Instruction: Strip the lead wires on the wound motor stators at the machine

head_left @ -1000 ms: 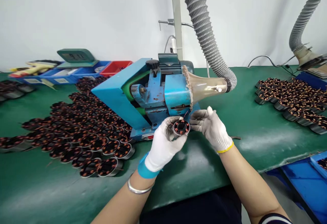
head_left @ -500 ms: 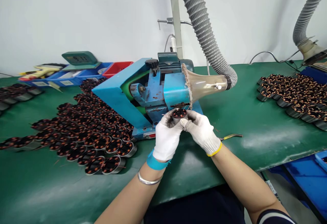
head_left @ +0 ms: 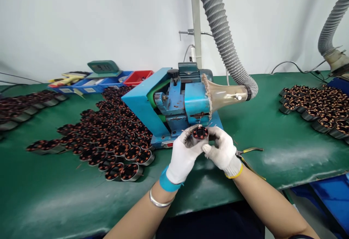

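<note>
Green covers the desk (head_left: 81, 199), and at its far left stands a row of dark-centred metal rings (head_left: 45, 102). Next comes a large, tightly packed group of short silvery cylinders with black and orange-brown windings (head_left: 117, 142), in front of blue plastic bins (head_left: 89, 89) and a red plastic bin (head_left: 138, 78).

In the middle, a blue metal machine with a green belt (head_left: 176, 100) bears a cloudy see-through funnel (head_left: 223, 96). Just in front of it, the left hand (head_left: 181, 157), in a white glove, curls around one side of a single silvery wound cylinder (head_left: 201, 134), fingers and thumb pinching its wall. Fine loose wires stick up near its rim, and its ends look orange-brown, like the left group's. The right hand (head_left: 222, 150), also gloved, closes lightly on the other side, thumb low in front.

Yellow-handled pliers (head_left: 253, 149) lie beside the right wrist. Farther right sit many similar cylinders with paler, copper-coloured ends (head_left: 319, 108); judging by colour, the held piece does not match these.
</note>
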`<state>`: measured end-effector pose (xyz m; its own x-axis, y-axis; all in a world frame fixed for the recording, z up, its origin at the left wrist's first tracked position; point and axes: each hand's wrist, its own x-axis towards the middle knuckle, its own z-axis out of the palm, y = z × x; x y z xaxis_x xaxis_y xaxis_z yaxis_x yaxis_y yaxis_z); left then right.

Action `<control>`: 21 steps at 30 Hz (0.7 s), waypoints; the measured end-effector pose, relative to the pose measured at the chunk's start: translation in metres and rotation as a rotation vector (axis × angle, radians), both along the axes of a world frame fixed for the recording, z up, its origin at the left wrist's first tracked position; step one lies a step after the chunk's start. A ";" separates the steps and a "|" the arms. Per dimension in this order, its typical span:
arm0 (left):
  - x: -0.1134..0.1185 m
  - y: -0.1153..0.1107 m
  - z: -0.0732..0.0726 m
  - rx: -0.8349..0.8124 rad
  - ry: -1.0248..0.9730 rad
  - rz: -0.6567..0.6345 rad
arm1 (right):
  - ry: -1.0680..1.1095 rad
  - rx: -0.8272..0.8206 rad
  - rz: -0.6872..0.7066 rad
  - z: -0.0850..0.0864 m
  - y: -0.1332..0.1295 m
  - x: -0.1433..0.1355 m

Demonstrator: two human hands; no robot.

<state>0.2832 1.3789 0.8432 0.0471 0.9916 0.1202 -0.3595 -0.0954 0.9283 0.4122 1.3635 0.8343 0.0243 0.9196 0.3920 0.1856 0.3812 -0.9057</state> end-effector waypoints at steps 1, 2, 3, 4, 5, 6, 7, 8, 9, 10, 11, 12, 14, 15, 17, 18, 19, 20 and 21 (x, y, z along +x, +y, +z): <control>-0.002 -0.003 0.000 0.009 -0.042 -0.014 | -0.048 0.057 0.004 -0.001 -0.003 0.000; -0.003 -0.005 0.000 0.023 -0.085 -0.027 | -0.081 0.100 0.009 -0.002 -0.004 -0.001; -0.004 -0.005 -0.001 0.039 -0.121 -0.038 | -0.100 0.127 0.014 -0.002 -0.005 -0.002; -0.004 -0.005 -0.001 0.048 -0.145 -0.046 | -0.113 0.141 0.016 -0.003 -0.005 -0.003; -0.003 -0.005 -0.001 0.047 -0.159 -0.049 | -0.119 0.148 0.013 -0.004 -0.005 -0.004; -0.002 -0.003 -0.002 0.034 -0.170 -0.044 | -0.122 0.150 0.004 -0.005 -0.004 -0.005; -0.002 -0.002 -0.002 0.009 -0.184 -0.037 | -0.125 0.149 -0.005 -0.006 -0.003 -0.005; -0.001 0.000 -0.001 -0.031 -0.212 -0.030 | -0.128 0.151 -0.008 -0.006 -0.002 -0.005; -0.001 0.001 0.000 -0.083 -0.259 -0.028 | -0.129 0.159 -0.008 -0.006 -0.002 -0.004; -0.002 0.002 0.001 -0.147 -0.321 -0.034 | -0.128 0.171 -0.007 -0.006 -0.001 -0.004; -0.004 0.003 0.003 -0.220 -0.390 -0.054 | -0.124 0.183 0.000 -0.005 0.000 -0.003; -0.006 0.003 0.006 -0.296 -0.460 -0.089 | -0.124 0.194 0.014 -0.004 0.000 -0.002; -0.015 -0.001 0.010 -0.412 -0.571 -0.176 | -0.146 0.214 0.048 -0.001 -0.003 -0.002; -0.021 -0.005 0.011 -0.439 -0.603 -0.202 | -0.175 0.216 0.065 0.000 -0.005 -0.002; -0.036 -0.017 0.007 -0.422 -0.602 -0.191 | -0.268 0.199 0.080 0.000 -0.014 0.000; -0.046 -0.026 0.003 -0.384 -0.561 -0.153 | -0.328 0.170 0.078 -0.003 -0.019 0.002; -0.058 -0.035 -0.003 -0.340 -0.491 -0.104 | -0.396 0.140 0.063 -0.007 -0.023 0.005; -0.071 -0.044 -0.011 -0.298 -0.395 -0.049 | -0.483 0.098 0.035 -0.012 -0.024 0.009; -0.086 -0.054 -0.019 -0.262 -0.279 0.011 | -0.570 0.067 0.015 -0.019 -0.022 0.012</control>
